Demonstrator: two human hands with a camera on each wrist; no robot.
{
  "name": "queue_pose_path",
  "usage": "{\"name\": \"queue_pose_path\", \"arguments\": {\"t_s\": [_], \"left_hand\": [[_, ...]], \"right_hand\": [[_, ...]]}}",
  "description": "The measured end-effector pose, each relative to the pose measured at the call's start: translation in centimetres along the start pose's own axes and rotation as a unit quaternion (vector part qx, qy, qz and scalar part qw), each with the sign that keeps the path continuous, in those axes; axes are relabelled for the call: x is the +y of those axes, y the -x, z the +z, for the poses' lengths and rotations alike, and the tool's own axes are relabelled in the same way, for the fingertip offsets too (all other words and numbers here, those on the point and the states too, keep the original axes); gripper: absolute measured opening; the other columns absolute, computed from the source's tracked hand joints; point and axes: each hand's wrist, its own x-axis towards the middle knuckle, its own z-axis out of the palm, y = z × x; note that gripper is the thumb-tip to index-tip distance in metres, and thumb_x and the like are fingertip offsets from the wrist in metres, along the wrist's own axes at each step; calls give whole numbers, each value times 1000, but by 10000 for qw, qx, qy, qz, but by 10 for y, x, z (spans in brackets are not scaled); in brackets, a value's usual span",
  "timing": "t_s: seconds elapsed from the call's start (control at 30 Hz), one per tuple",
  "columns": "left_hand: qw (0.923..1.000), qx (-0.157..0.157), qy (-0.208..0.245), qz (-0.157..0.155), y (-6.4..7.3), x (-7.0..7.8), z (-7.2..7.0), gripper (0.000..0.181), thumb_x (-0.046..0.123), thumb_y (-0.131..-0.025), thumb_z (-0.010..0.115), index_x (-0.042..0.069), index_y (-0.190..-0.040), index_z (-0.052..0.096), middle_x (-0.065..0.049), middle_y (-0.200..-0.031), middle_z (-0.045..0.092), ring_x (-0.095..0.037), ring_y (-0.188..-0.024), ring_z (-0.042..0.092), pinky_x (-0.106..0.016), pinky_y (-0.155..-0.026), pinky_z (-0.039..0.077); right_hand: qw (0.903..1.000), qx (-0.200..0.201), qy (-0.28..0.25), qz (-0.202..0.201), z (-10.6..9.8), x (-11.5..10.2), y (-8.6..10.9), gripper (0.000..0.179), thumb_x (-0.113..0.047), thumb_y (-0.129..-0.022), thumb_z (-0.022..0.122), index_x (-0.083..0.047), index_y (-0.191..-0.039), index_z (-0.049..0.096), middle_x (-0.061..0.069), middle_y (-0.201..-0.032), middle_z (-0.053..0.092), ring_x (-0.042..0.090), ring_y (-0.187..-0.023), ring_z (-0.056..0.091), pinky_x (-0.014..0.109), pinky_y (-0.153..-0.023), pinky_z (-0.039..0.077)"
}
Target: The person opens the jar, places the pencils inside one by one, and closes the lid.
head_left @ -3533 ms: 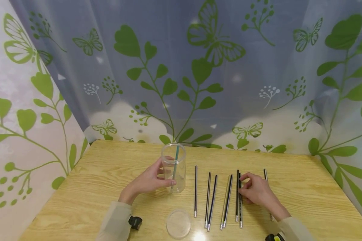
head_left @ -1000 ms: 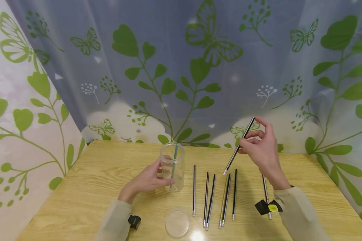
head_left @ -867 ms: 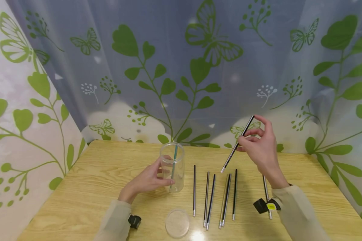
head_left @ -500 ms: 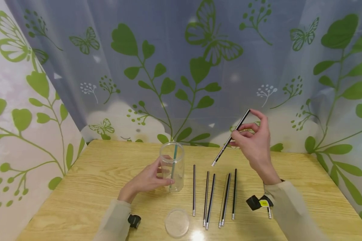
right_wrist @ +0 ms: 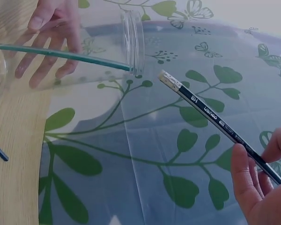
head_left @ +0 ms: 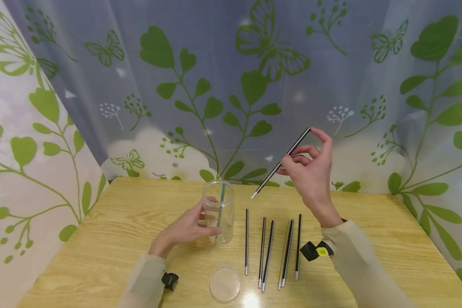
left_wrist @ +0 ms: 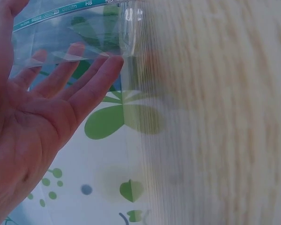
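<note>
My left hand [head_left: 185, 229] grips a clear plastic jar [head_left: 228, 220], thumb in front and fingers behind. The jar stands upright and lidless on the table, a green pencil [head_left: 220, 209] leaning inside it. Raised above the table, my right hand [head_left: 312, 175] pinches a black pencil [head_left: 271, 174], its index fingertip on the upper end. That pencil slants down to the left, eraser end lowest, a short way right of the jar's mouth. The right wrist view shows HB lettering and a white eraser [right_wrist: 165, 75] near the jar's rim [right_wrist: 136, 44].
Several dark pencils lie in a row right of the jar, among them a leftmost pencil [head_left: 247, 241] and a rightmost pencil [head_left: 298, 246]. A round clear lid [head_left: 225, 283] lies in front of the jar. Behind the wooden table [head_left: 138, 205] hangs a patterned curtain [head_left: 200, 128].
My right hand has taken the black pencil from the row, lifted it and carried it left towards the jar. My left hand keeps its hold. Another pencil at far right is now hidden by my arm.
</note>
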Motion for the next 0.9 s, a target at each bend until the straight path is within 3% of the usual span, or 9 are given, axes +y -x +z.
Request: {"name": "queue_pose_path", "arguments": {"t_s": [0.47,0.77,0.9], "left_hand": [[10000,17,-8,-52,1,0,0,77,23,-91,79,14,-151,32,-17,-151,48,-43,-129,59,-48,-103,58],[10000,21,1,-48,0,0,-1,78,23,-91,80,15,-152,32,-14,-153,45,-40,-130,59,-47,-104,57],[10000,-6,2,47,0,0,-1,73,21,-91,79,13,-149,35,-12,-156,41,-39,-129,60,-41,-100,60]], "right_hand": [[9981,30,-340,-503,33,5,2,80,16,-84,60,-17,-150,30,7,-91,55,20,-70,65,45,-64,66],[9981,-2,-351,-508,45,13,3,80,16,-83,61,-16,-150,29,6,-90,57,20,-72,65,44,-62,66],[9980,-50,-346,-524,51,17,4,80,16,-83,61,-13,-150,29,5,-89,56,20,-72,65,46,-62,65]]}}
